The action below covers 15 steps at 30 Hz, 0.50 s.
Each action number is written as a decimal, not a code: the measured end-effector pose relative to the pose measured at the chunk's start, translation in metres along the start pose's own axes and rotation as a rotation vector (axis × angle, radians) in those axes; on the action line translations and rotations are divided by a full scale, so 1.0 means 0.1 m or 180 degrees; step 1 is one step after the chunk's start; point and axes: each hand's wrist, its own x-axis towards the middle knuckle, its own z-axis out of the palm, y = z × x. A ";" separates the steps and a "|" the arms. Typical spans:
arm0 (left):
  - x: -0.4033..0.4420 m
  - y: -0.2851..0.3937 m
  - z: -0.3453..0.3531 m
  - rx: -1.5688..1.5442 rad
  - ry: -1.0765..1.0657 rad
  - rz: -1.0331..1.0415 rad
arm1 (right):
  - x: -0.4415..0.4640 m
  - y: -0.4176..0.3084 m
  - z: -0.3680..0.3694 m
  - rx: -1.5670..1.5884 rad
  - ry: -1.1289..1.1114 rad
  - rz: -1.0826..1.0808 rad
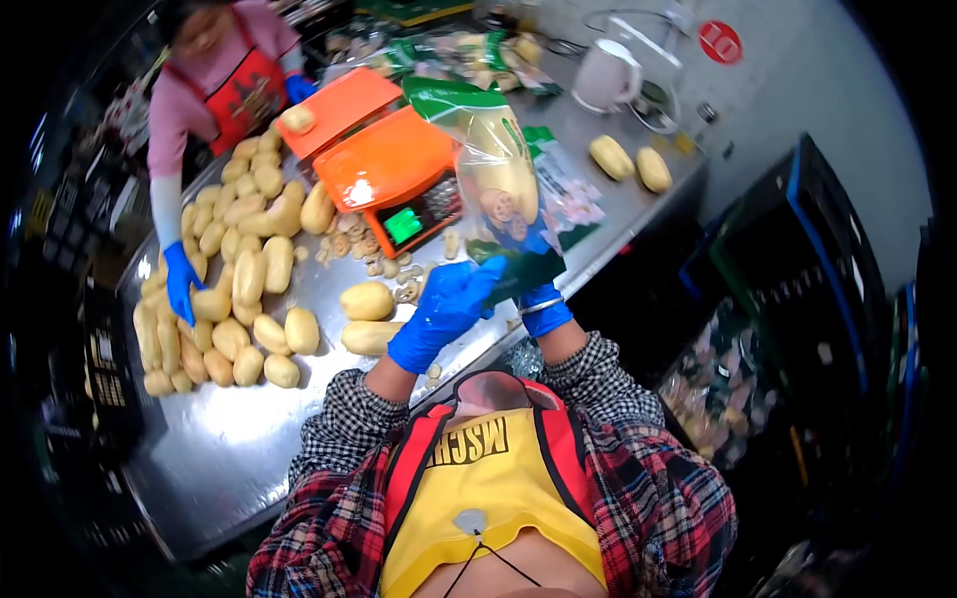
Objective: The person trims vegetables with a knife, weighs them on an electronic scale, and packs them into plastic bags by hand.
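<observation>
A clear and green printed plastic bag (498, 164) with pale lotus root in it is held up in front of me. My left hand (444, 311), in a blue glove, is closed on the bag's dark green end. My right hand (543, 307), also gloved in blue, grips the same end from the other side, its fingers partly hidden by the bag. Just left of my left hand, two peeled lotus root pieces (367, 301) lie on the metal table (209, 448). Beyond the hands stands an orange scale (384, 164) with a lit green display.
Many peeled lotus roots (244, 274) are piled at the left, where a co-worker's gloved hand (181, 284) touches one. Cut slices (354, 239) lie beside the scale. Filled bags (488, 55), a white kettle (606, 78) and two roots (630, 164) are farther back. Dark crates (788, 259) stand right.
</observation>
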 end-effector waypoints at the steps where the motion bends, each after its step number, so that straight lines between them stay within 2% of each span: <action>1: 0.05 -0.07 0.06 0.0587 0.0005 0.0941 | -0.05 -0.06 -0.08 0.0093 0.0044 -0.0050; 2: 0.08 -0.08 0.15 0.1130 0.0001 0.1913 | -0.12 -0.13 -0.14 0.0183 0.0070 -0.0105; 3: 0.09 -0.03 0.30 0.0382 -0.0280 0.1424 | -0.16 -0.21 -0.22 0.0257 0.0118 -0.0153; 6: 0.08 0.28 0.75 0.0844 -0.0714 0.2038 | -0.38 -0.43 -0.50 0.0475 0.0284 -0.0378; 8: 0.10 0.34 0.87 0.0945 -0.0845 0.1198 | -0.47 -0.50 -0.62 0.0658 0.0330 -0.0594; 12: -0.14 0.47 1.45 0.0980 -0.1041 0.1805 | -0.81 -0.82 -1.03 0.0800 0.0696 -0.1269; 13: -0.16 0.47 1.59 0.1136 -0.1317 0.1896 | -0.86 -0.92 -1.20 0.0789 0.0823 -0.1495; 14: 0.34 0.31 1.48 0.1402 -0.1247 0.2069 | -0.65 -0.98 -1.32 0.0848 0.0820 -0.1733; 15: 0.42 0.38 1.66 0.1186 -0.1587 0.1705 | -0.73 -1.15 -1.50 0.0732 0.1005 -0.2011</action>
